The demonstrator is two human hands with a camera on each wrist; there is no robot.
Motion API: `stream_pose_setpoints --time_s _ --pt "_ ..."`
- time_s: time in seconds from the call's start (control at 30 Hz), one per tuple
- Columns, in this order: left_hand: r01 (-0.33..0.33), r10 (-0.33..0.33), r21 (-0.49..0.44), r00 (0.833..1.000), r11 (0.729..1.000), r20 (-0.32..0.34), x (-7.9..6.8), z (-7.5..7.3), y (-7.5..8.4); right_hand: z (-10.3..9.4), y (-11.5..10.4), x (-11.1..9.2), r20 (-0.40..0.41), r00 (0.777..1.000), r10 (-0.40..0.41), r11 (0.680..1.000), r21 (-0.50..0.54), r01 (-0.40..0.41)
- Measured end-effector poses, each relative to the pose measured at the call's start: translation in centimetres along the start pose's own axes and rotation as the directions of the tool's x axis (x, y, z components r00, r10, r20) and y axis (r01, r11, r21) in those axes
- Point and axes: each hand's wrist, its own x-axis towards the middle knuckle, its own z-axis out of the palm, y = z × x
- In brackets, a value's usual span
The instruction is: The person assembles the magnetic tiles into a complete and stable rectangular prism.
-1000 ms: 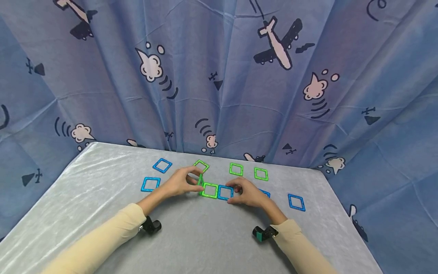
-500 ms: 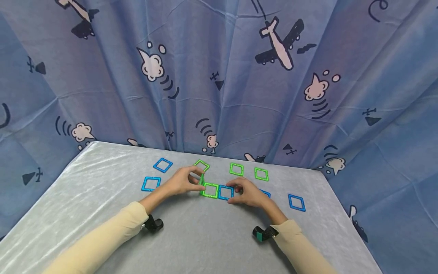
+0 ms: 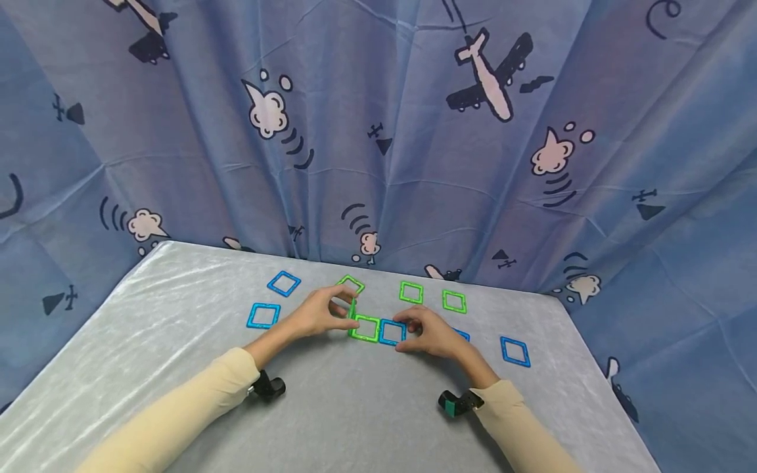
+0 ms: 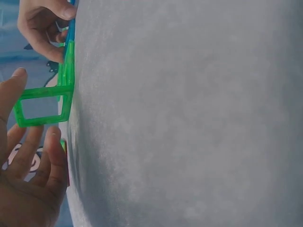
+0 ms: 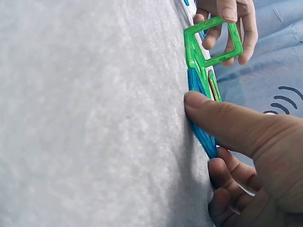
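Green standing square [image 4: 46, 91]: up on its edge, roughly vertical, with its base meeting the left side of the flat green one.
Left hand [image 3: 319, 311]: pinching that standing frame by its edges, thumb against fingertips, the rest of the fingers a bit spread.
Flat green square [image 3: 364, 339]: lying between the two hands, edge to edge with a blue one.
Flat blue square [image 3: 390, 343]: just right of it, also lying down.
Right hand [image 3: 434, 334]: gripping the blue one, thumb on its near edge, a fingertip at the far end, other fingers bent in.
Back row: three loose greens, one partly behind the left hand [image 3: 357, 280], two farther right [image 3: 411, 300] [image 3: 454, 311].
Spare blues: two over on the left [image 3: 278, 291] [image 3: 260, 327], one half hidden by the right hand [image 3: 462, 334], one well off to the right [image 3: 527, 354].
Table cover [image 3: 367, 407]: pale grey, kinda velvety looking.
Curtain [image 3: 331, 164]: blue, cartoon planes and puffs of cloud.
Sleeves [image 3: 171, 407]: cream, with a black camera [image 3: 269, 387] at each wrist.
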Motion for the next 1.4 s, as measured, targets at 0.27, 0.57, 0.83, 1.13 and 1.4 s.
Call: stream_pose_setpoints --time_s 0.27,0.57,0.83,1.13,1.4 --pt "-0.003 0.003 0.032 1.000 0.999 -0.008 -0.2 -0.2 0.3 -0.4 -0.2 0.5 0.034 0.999 0.001 1.000 0.012 -0.002" --pt "0.008 -0.007 0.043 1.000 0.999 -0.013 0.0 0.0 0.4 -0.6 -0.1 0.8 0.056 0.998 0.021 0.999 0.023 -0.022" --pt "0.016 -0.015 0.042 1.000 0.999 -0.005 -0.1 0.0 0.5 -0.8 0.1 0.1 0.014 1.000 -0.024 0.999 0.026 0.024" --pt "-0.012 0.013 0.027 1.000 1.000 -0.008 -0.5 0.0 0.5 -2.0 0.7 -1.9 -0.093 0.994 -0.055 0.994 0.090 0.063" --pt "-0.006 0.006 0.049 1.000 0.999 -0.001 -0.2 0.0 0.4 -3.5 2.3 -3.9 -0.129 0.992 -0.003 0.995 0.094 0.015"
